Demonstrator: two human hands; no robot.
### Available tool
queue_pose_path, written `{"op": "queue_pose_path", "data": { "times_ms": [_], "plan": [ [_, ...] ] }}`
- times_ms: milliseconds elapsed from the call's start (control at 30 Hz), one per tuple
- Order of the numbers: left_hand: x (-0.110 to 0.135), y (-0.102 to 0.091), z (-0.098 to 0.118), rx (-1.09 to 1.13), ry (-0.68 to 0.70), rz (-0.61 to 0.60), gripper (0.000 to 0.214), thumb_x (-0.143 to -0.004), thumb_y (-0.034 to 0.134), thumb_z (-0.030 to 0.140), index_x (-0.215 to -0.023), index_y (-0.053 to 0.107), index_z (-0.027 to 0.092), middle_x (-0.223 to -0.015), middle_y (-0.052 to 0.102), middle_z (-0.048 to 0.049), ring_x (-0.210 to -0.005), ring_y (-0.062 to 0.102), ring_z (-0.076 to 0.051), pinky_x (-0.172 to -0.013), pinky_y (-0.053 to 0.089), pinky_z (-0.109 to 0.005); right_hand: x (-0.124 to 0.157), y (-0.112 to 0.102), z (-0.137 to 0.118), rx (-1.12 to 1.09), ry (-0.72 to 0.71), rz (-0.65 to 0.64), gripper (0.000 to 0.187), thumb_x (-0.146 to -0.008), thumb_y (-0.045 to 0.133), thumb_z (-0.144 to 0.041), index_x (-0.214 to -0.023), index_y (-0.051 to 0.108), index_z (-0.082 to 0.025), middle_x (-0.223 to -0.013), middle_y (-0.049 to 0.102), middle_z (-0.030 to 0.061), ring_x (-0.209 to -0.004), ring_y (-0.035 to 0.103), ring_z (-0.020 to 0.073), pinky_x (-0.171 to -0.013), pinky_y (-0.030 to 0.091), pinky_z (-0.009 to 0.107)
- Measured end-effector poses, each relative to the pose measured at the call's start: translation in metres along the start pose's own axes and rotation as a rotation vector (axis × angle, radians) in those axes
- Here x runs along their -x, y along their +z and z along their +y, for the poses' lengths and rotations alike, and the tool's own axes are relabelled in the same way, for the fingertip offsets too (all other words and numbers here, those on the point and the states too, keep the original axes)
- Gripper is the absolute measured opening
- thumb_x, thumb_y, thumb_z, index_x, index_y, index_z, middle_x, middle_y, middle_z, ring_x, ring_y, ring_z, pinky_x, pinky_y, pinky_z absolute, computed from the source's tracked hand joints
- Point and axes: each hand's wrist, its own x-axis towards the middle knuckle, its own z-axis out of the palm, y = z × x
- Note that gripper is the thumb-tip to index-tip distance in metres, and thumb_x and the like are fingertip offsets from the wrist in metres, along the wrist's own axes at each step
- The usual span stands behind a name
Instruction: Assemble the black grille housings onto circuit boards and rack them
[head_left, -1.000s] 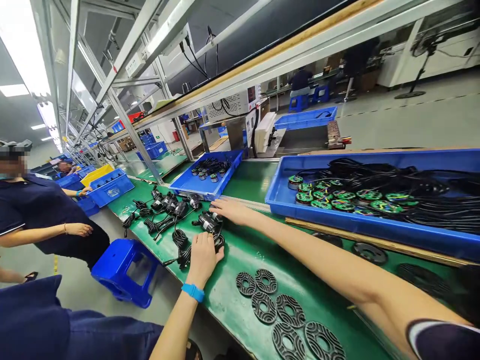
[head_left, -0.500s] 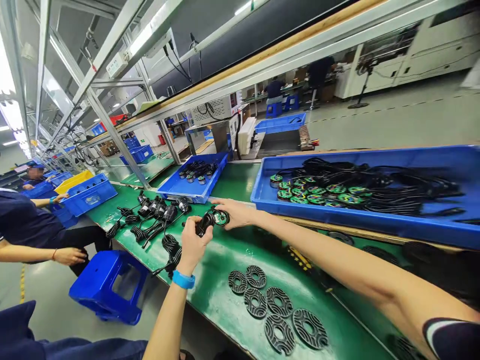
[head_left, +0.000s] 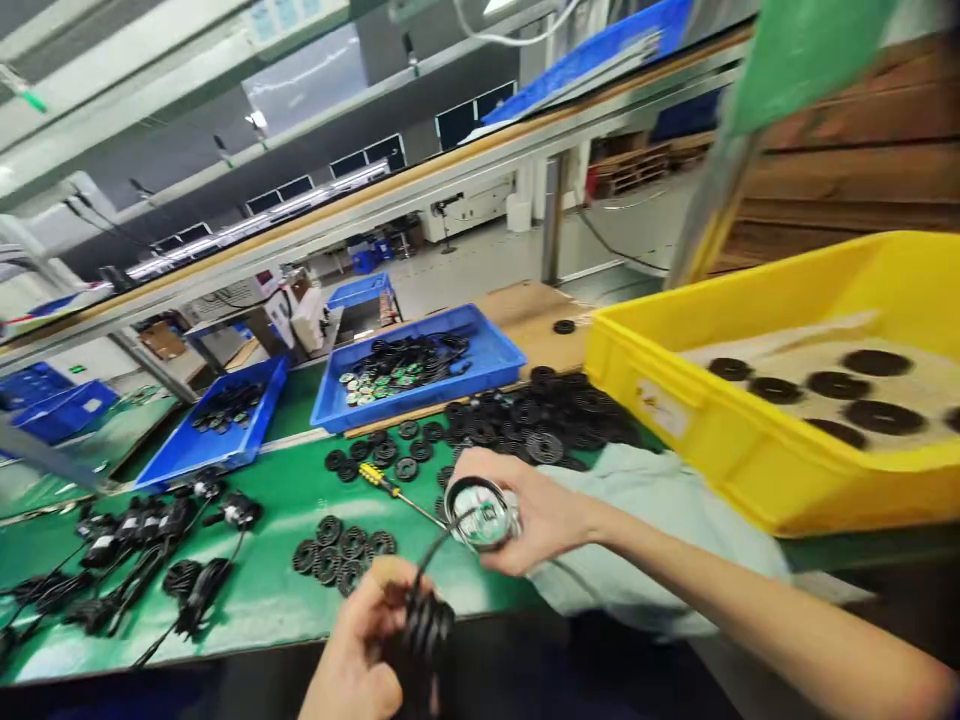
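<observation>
My right hand (head_left: 544,510) grips a round part with a green circuit board (head_left: 481,515) showing inside its dark rim. A black cable leads from that part toward my left hand (head_left: 364,630), whose fingers are closed around a coiled black cable (head_left: 429,625), blurred by motion. Both hands are over the front edge of the green bench. Beyond the round part lies a screwdriver (head_left: 379,480) with a yellow and black handle. Patterned black discs (head_left: 352,542) lie in a cluster just past my left hand.
To the right are a pale green cloth (head_left: 630,520) and a yellow bin (head_left: 652,400) with black discs. A pile of black discs (head_left: 544,445) lies behind. Blue trays (head_left: 420,400) hold boards and cables. Black cabled devices (head_left: 150,525) lie left.
My view has swung to the right, bringing the yellow bin and cloth into sight. Both hands have come to the bench's front edge, and my left hand now grips the coiled cable.
</observation>
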Motion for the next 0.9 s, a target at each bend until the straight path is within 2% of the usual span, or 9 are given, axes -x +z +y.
{"op": "queue_pose_path", "data": {
  "times_ms": [100, 200, 267, 367, 467, 567, 733, 833, 900],
  "plan": [
    [-0.011, 0.062, -0.036, 0.1, -0.012, -0.031, 0.059, -0.084, 0.06, 0.076, -0.074, 0.067, 0.019, -0.073, 0.064, -0.0078, -0.063, 0.06, -0.018, -0.061, 0.052, -0.03, 0.065, -0.016, -0.022, -0.2, 0.126, -0.04, 0.03, -0.062, 0.071, -0.044, -0.078, 0.062, -0.021, -0.078, 0.056, -0.0023, -0.073, 0.049, 0.0151, -0.07, 0.044, 0.028],
    [-0.025, 0.106, -0.054, 0.07, 0.186, 0.087, 0.037, -0.082, 0.075, 0.058, -0.088, 0.071, 0.022, -0.095, 0.07, -0.0082, -0.094, 0.069, -0.024, -0.088, 0.057, -0.034, 0.096, -0.026, -0.036, -0.319, 0.057, -0.077, 0.039, -0.064, 0.071, -0.056, -0.079, 0.063, -0.021, -0.083, 0.06, 0.0006, -0.087, 0.054, 0.0198, -0.087, 0.049, 0.035],
    [-0.027, 0.119, -0.057, -0.008, 0.232, -0.001, 0.056, -0.072, 0.086, 0.05, -0.121, 0.069, 0.027, -0.13, 0.066, -0.0106, -0.126, 0.061, -0.033, -0.107, 0.051, -0.042, 0.104, -0.034, -0.04, -0.324, -0.028, -0.062, 0.044, -0.064, 0.073, -0.061, -0.081, 0.067, -0.021, -0.104, 0.064, 0.0063, -0.112, 0.055, 0.0263, -0.107, 0.043, 0.043],
    [-0.023, 0.123, -0.053, -0.15, 0.091, -0.227, 0.078, -0.078, 0.083, 0.042, -0.149, 0.053, 0.031, -0.156, 0.051, -0.0116, -0.146, 0.045, -0.039, -0.12, 0.04, -0.051, 0.111, -0.049, -0.041, -0.222, -0.08, -0.08, 0.05, -0.058, 0.082, -0.064, -0.084, 0.074, -0.022, -0.138, 0.054, 0.0098, -0.141, 0.038, 0.0357, -0.124, 0.015, 0.055],
    [-0.028, 0.127, -0.041, -0.287, -0.056, -0.303, 0.087, -0.076, 0.085, 0.04, -0.154, 0.048, 0.029, -0.161, 0.044, -0.0117, -0.152, 0.034, -0.041, -0.125, 0.03, -0.055, 0.123, -0.064, -0.04, -0.136, -0.05, -0.108, 0.056, -0.048, 0.09, -0.062, -0.086, 0.077, -0.023, -0.15, 0.047, 0.0088, -0.148, 0.03, 0.0395, -0.125, 0.001, 0.058],
    [-0.044, 0.141, -0.028, -0.401, -0.076, -0.356, 0.093, -0.061, 0.093, 0.046, -0.145, 0.06, 0.025, -0.145, 0.06, -0.0148, -0.144, 0.045, -0.044, -0.122, 0.034, -0.056, 0.137, -0.074, -0.035, -0.149, -0.033, -0.065, 0.057, -0.048, 0.093, -0.059, -0.089, 0.079, -0.024, -0.157, 0.041, 0.0073, -0.152, 0.022, 0.0403, -0.125, -0.003, 0.058],
    [-0.077, 0.153, -0.037, -0.444, 0.033, -0.375, 0.068, -0.052, 0.092, 0.064, -0.104, 0.08, 0.021, -0.1, 0.075, -0.0116, -0.099, 0.07, -0.037, -0.091, 0.058, -0.047, 0.153, -0.072, -0.011, -0.323, -0.012, 0.041, 0.074, -0.055, 0.091, -0.062, -0.116, 0.077, -0.022, -0.164, 0.032, 0.007, -0.156, 0.017, 0.0372, -0.125, 0.02, 0.048],
    [-0.116, 0.173, -0.075, -0.451, 0.174, -0.27, 0.069, -0.049, 0.09, 0.066, -0.105, 0.077, 0.028, -0.096, 0.074, -0.0114, -0.102, 0.069, -0.039, -0.085, 0.06, -0.052, 0.155, -0.066, 0.011, -0.377, 0.04, 0.088, 0.107, -0.04, 0.098, -0.058, -0.137, 0.065, -0.026, -0.165, 0.03, 0.011, -0.149, 0.036, 0.0348, -0.121, 0.032, 0.043],
    [-0.142, 0.209, -0.107, -0.429, 0.236, -0.307, 0.078, -0.043, 0.089, 0.071, -0.108, 0.074, 0.03, -0.094, 0.072, -0.0114, -0.11, 0.066, -0.043, -0.089, 0.058, -0.058, 0.156, -0.061, 0.023, -0.372, 0.138, 0.228, 0.126, -0.031, 0.101, -0.054, -0.146, 0.056, -0.028, -0.154, 0.046, 0.0143, -0.135, 0.053, 0.0322, -0.115, 0.04, 0.044]
  ]
}}
